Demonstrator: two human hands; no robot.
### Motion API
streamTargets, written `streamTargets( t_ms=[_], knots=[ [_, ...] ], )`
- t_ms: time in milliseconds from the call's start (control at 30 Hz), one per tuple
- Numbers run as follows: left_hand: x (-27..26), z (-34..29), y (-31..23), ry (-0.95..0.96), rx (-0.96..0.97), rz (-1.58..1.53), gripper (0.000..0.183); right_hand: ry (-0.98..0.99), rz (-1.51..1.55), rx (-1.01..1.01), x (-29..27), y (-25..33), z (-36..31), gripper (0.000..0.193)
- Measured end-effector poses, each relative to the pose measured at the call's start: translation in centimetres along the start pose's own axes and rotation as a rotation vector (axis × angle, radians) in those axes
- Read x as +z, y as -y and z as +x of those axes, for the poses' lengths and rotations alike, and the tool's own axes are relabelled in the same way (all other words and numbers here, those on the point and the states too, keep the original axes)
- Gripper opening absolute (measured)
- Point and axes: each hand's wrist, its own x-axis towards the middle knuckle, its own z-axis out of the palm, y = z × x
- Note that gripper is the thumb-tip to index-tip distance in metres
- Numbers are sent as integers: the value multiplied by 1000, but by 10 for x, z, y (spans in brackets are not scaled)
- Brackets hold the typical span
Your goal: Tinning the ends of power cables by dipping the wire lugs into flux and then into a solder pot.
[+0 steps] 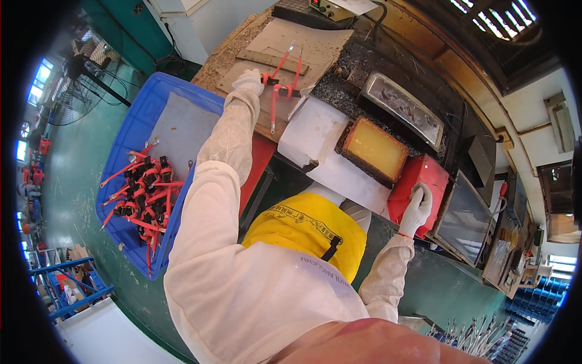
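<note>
My left hand (pixel 248 82), in a white glove, is closed at the near end of a red cable with a black fitting (pixel 267 79) on the cardboard-covered bench. Beside it lies a second red cable (pixel 284 91), also with black parts; metal lugs show at the cable ends. Over at the right, my gloved right hand (pixel 418 206) is above a red bin (pixel 403 188), its fingers curled together. Whatever those fingers may hold is too small or hidden. Between the hands sits a square pot of yellowish material (pixel 374 148) with a dark crusted rim.
A large blue tub (pixel 134 100) at the left holds many red cables with black parts (pixel 148 194). Behind the pot is a metal-rimmed rectangular basin (pixel 405 106). White paper (pixel 321 136) covers the bench's front edge. A standing fan (pixel 76 91) is at far left.
</note>
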Motion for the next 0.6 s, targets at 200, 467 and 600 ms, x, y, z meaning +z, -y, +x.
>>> streamTargets(
  t_ms=[200,467,600],
  knots=[
    [-27,-45,-6,-128,108,-48,47,22,21,8,-3,2,0,20],
    [-18,-161,31,-84,471,-677,42,65,86,36,-10,0,1,21],
    [-18,-219,81,-285,444,-616,32,74,121,36,-10,4,1,22]
  ],
)
